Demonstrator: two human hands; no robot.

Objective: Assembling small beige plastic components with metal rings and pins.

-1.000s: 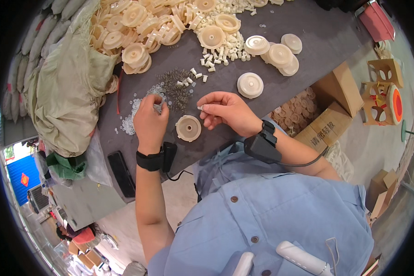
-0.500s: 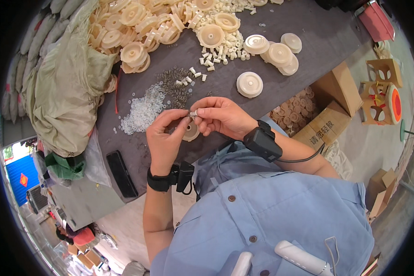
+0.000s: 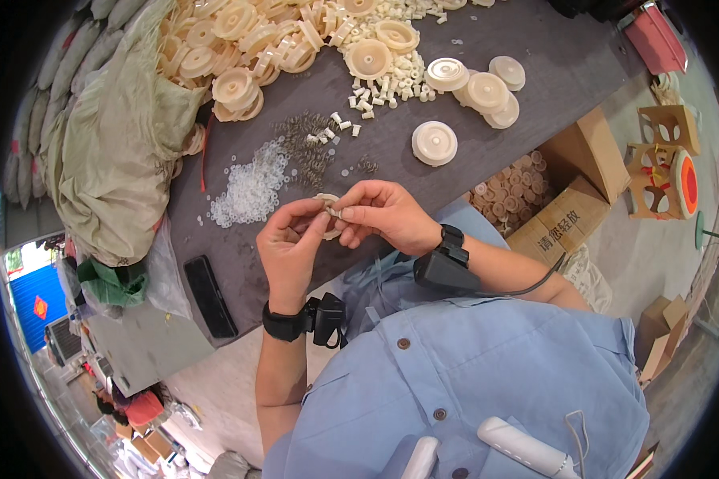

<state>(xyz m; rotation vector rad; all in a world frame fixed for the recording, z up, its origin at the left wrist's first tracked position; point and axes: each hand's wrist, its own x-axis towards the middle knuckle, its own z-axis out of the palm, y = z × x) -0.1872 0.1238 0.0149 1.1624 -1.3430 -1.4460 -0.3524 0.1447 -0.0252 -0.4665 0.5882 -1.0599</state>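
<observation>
My left hand (image 3: 289,243) and my right hand (image 3: 387,217) meet at the near edge of the dark table. Between their fingertips is a small white plastic plug (image 3: 334,213), pinched from both sides; whether a spring is on it is too small to tell. Behind the fingers, partly hidden, sits a cream plastic disc (image 3: 326,197). Just beyond my hands are a heap of clear washers (image 3: 250,185) and a pile of dark coil springs (image 3: 305,152). Several white plugs (image 3: 345,124) lie by the springs.
Cream plastic wheels (image 3: 252,40) are heaped at the far left, beside a cloth sack (image 3: 124,152). Finished-looking discs (image 3: 434,144) lie to the right. A black phone (image 3: 210,297) rests at the table's left edge. An open carton (image 3: 563,211) of discs stands right of the table.
Both hands have come slightly nearer my body, over the cream disc, whose far rim now shows beyond the fingers. The fingertips have closed together around the plug.
</observation>
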